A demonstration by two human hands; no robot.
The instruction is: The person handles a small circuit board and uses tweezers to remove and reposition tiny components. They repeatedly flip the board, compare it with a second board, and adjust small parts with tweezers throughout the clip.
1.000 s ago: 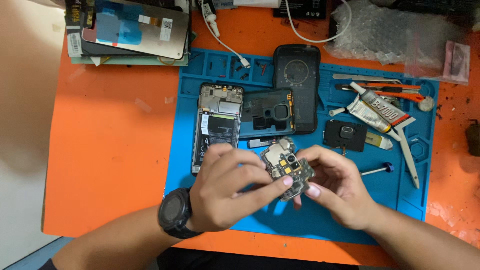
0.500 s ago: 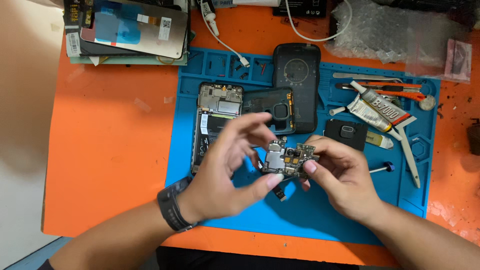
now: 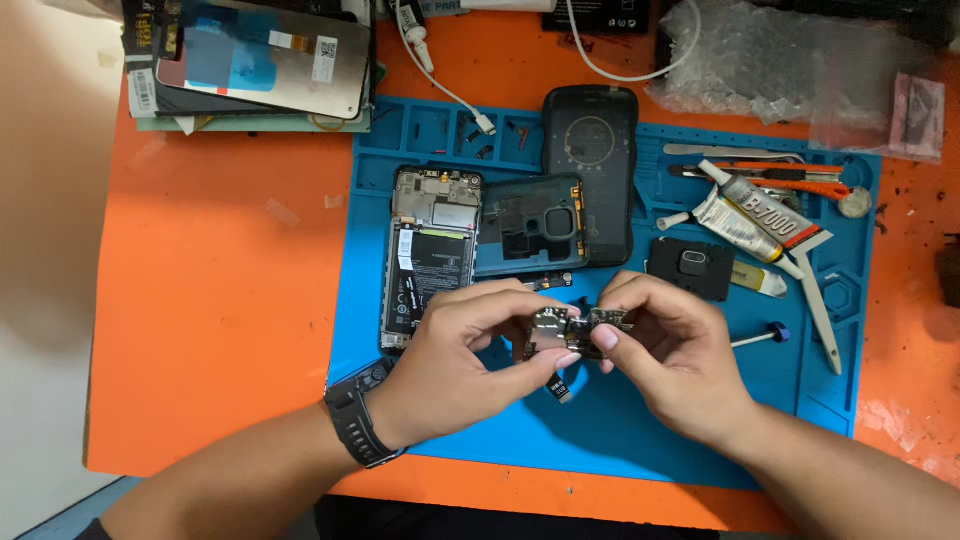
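Both hands meet over the near middle of the blue work mat (image 3: 470, 440). The left hand (image 3: 455, 365) and right hand (image 3: 675, 365) pinch a small circuit board (image 3: 575, 332) between thumb and fingertips, one hand at each end, so the board hangs clear of the mat. The pinch is narrow, closed to the thickness of the board; the remaining fingers curl loosely and hold nothing else. A thin flex tail (image 3: 558, 386) dangles from the board's near edge, not touching the mat as far as I can tell. I judge the edge-only grip keeps fingertips off the components and lets the board be turned toward the camera. A black wristwatch (image 3: 352, 430) sits on the left wrist. Just left of and beyond the hands lies an opened phone body (image 3: 428, 260) with its battery exposed, face up, close enough that the board likely belongs there. Beside it on the right rests a dark inner frame (image 3: 530, 225), and beyond that a black back cover (image 3: 590, 150). To the right lie a glue tube (image 3: 760, 212), an orange-handled knife (image 3: 770, 180) and a white plastic pry tool (image 3: 815, 300), grouped within the right hand's reach. A small screwdriver (image 3: 755, 336) lies just right of the right hand. A screen panel (image 3: 265, 55) lies far left on the orange table (image 3: 220, 300).
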